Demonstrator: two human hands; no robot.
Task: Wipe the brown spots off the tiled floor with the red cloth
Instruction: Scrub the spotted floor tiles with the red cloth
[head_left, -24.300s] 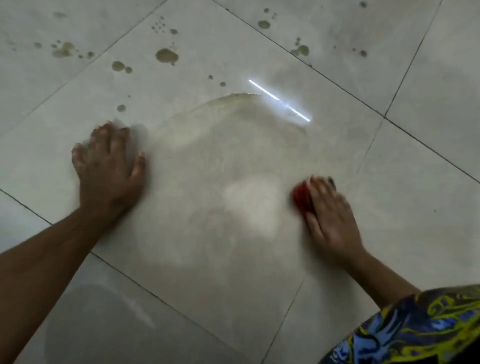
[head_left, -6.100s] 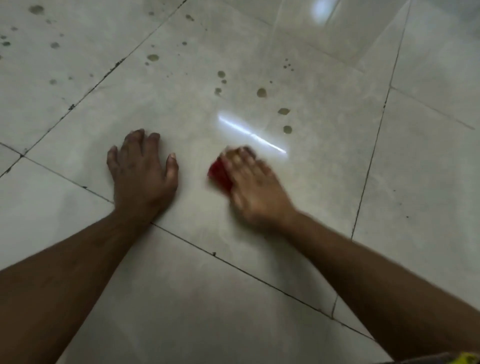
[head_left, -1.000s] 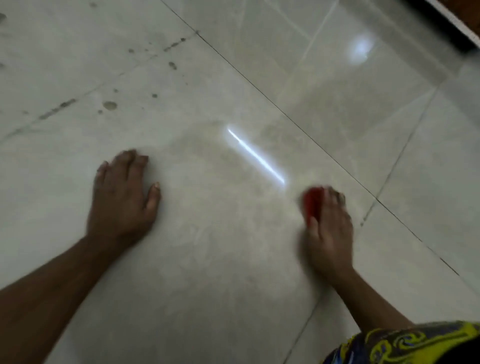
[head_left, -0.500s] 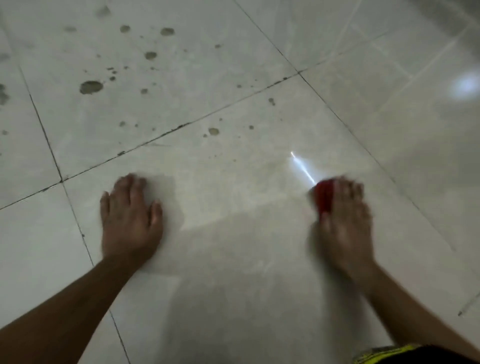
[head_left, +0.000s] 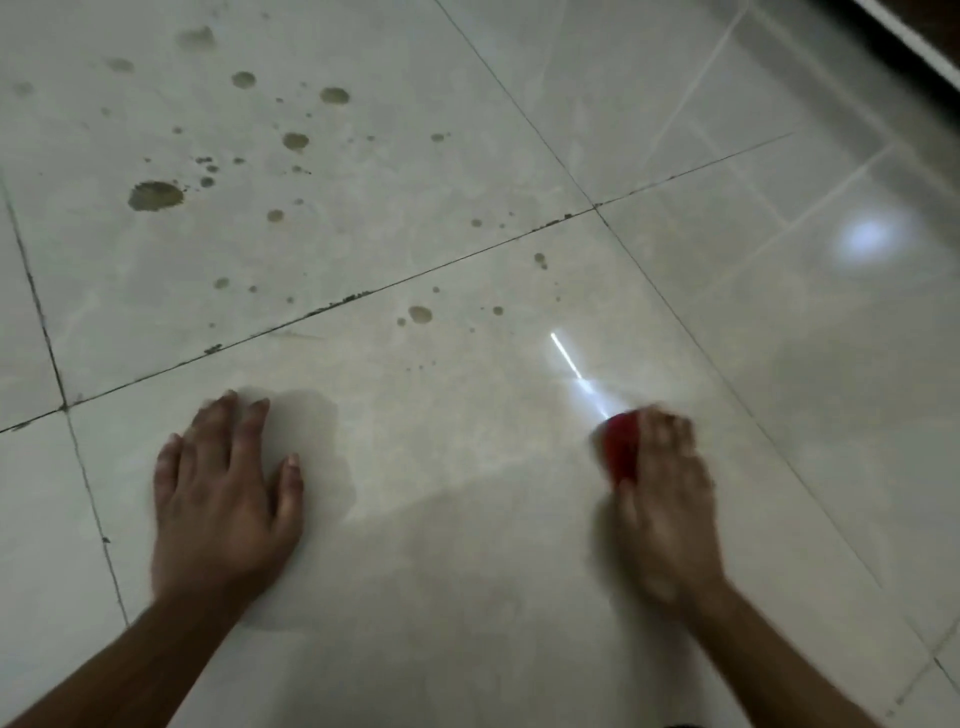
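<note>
The near part of the tiled floor (head_left: 467, 545) between the two hands looks free of marks, so the job seems partly done, but many brown spots (head_left: 156, 196) remain on the far tile across the grout line, with a few small ones on the near tile just ahead of the hands. The right hand (head_left: 667, 499) presses the red cloth (head_left: 621, 447) onto the floor, its grip closed over the bunched cloth, while the left hand (head_left: 223, 493) lies flat and spread on the tile, holding nothing. No container is in view.
</note>
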